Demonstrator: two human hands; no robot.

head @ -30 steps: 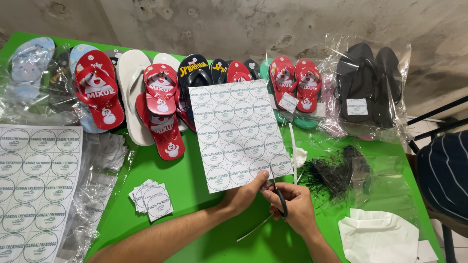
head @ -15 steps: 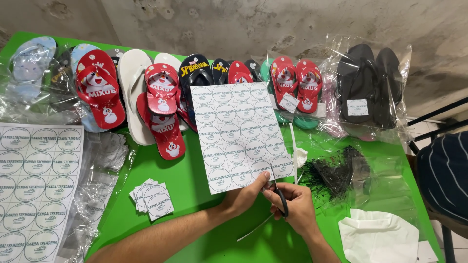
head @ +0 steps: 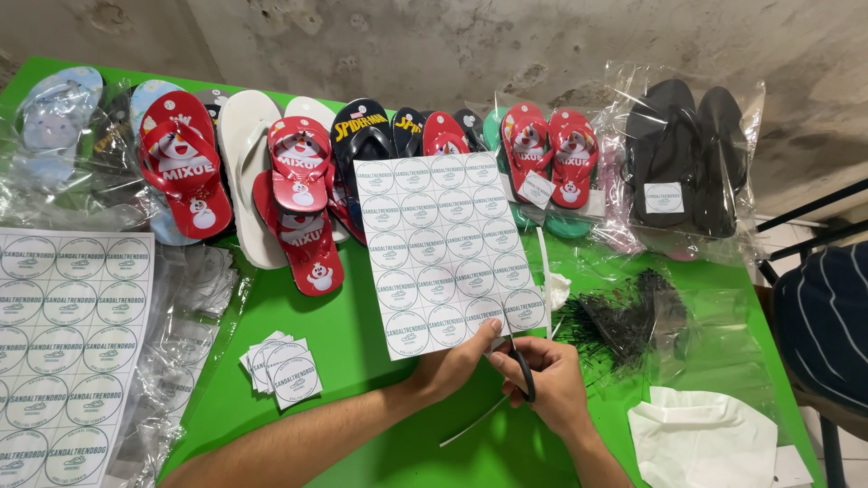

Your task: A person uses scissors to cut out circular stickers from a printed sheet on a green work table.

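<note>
A white sheet of round printed labels [head: 445,246] lies tilted on the green table [head: 344,316]. My left hand [head: 457,364] pinches its lower edge. My right hand [head: 547,380] grips black-handled scissors [head: 520,361] with the blades at the sheet's bottom right edge. A thin white paper strip [head: 479,420] trails below the hands. A small stack of cut square labels [head: 280,368] rests to the left.
Red, white, black and blue flip-flops [head: 298,194] line the back, some in clear bags [head: 683,163]. Another label sheet [head: 63,348] lies at left beside empty bags. Black plastic ties [head: 624,316] and white paper [head: 701,438] sit right. A person in a striped shirt [head: 827,316] sits at far right.
The label sheet has shifted slightly right and my hands have crept along its lower edge with the scissors. Little else moved.
</note>
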